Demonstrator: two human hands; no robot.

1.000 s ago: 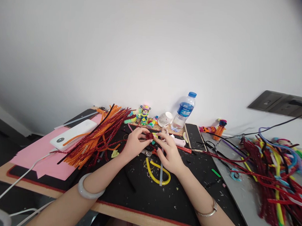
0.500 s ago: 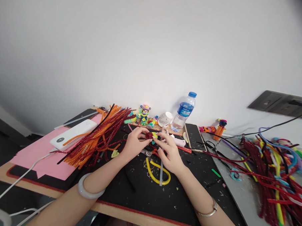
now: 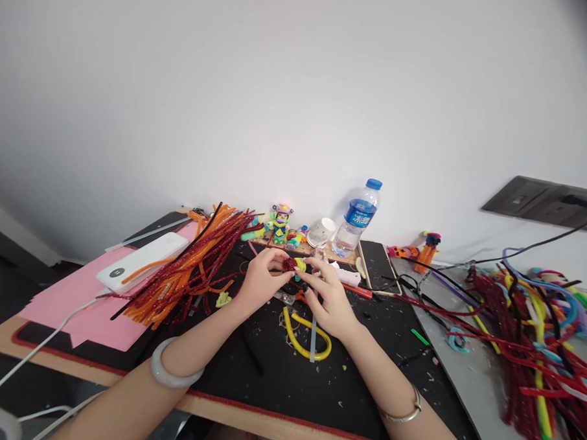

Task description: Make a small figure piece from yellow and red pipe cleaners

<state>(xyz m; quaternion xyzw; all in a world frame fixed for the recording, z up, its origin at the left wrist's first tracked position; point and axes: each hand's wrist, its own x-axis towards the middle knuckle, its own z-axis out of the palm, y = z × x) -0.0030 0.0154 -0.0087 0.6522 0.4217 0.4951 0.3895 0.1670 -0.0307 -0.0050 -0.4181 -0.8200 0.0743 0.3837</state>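
My left hand (image 3: 259, 278) and my right hand (image 3: 329, 298) meet above the black mat (image 3: 287, 375). Between their fingertips they pinch a small craft piece (image 3: 291, 265), a dark red glittery ball with a yellow bit on its right side. The left fingers grip the red part, and the right fingertips touch the yellow part. A pale bangle (image 3: 173, 367) circles my left wrist and a thin silver bracelet (image 3: 404, 413) my right. Just below the hands lie a bent yellow pipe cleaner (image 3: 305, 337) and a clear glue stick (image 3: 312, 337).
A heap of orange and red pipe cleaners (image 3: 189, 267) lies left, by a white power bank (image 3: 143, 259) on pink paper (image 3: 76, 301). At the back stand a toy figure (image 3: 280, 222), paper cup (image 3: 322, 231), water bottle (image 3: 356, 219) and phone (image 3: 376, 266). Mixed pipe cleaners (image 3: 526, 334) pile right.
Both hands stay in place; the fingers shift slightly around the craft piece, and the right fingertips close in a little on its yellow part.
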